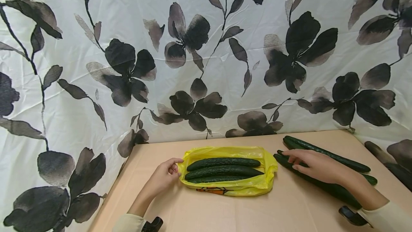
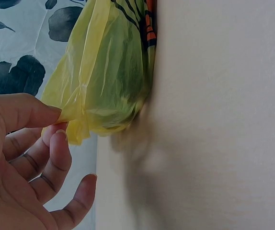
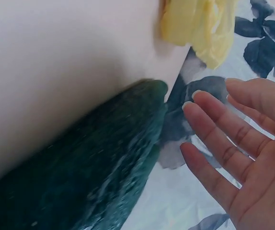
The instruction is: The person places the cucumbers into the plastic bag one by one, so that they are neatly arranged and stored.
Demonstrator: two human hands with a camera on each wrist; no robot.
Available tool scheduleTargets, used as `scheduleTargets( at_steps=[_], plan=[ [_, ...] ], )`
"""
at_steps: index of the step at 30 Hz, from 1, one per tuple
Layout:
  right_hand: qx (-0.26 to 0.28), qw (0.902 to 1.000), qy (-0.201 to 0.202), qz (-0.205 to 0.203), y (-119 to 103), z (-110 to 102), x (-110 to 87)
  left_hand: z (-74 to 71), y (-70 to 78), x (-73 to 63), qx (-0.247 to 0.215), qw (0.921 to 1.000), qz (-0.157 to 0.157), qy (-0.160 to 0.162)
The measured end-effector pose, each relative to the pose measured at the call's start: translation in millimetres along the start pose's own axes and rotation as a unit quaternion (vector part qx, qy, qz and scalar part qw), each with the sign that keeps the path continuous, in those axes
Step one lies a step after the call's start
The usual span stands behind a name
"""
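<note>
A yellow plastic bag lies on its side with its opening spread, showing three dark green cucumbers side by side inside. At its left end my left hand pinches the bag's edge between thumb and index finger; the left wrist view shows the thin plastic gathered there, the other fingers loosely bent. To the right of the bag, my right hand hovers over loose cucumbers. In the right wrist view its fingers are spread and hold nothing, beside the end of a cucumber.
Behind the front loose cucumber, another cucumber lies slanted near the table's right edge. The beige tabletop ends against a white cloth with dark flowers, hanging at the back.
</note>
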State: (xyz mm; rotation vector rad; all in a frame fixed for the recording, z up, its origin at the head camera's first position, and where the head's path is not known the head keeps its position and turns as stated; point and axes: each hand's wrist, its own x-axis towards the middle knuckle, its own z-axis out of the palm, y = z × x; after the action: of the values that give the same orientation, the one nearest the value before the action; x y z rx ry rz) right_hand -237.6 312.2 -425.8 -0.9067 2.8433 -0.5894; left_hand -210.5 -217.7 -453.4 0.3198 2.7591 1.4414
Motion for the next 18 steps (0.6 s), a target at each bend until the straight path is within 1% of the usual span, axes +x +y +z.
scheduleTargets(
  at_steps=[6,10,18],
  plan=[
    [0.002,1.0000,-0.004,-0.001,13,3,-9.1,0.6,0.8,0.1,0.011,0.9999,-0.003,0.002],
    [0.002,0.9999,-0.009,0.005,18,3,-14.5,-0.6,1.2,-0.9,0.003,1.0000,-0.001,0.000],
    [-0.007,0.9995,-0.010,0.028,29,6,-26.5,-1.6,2.9,-1.7,-0.002,1.0000,-0.001,-0.004]
  ],
)
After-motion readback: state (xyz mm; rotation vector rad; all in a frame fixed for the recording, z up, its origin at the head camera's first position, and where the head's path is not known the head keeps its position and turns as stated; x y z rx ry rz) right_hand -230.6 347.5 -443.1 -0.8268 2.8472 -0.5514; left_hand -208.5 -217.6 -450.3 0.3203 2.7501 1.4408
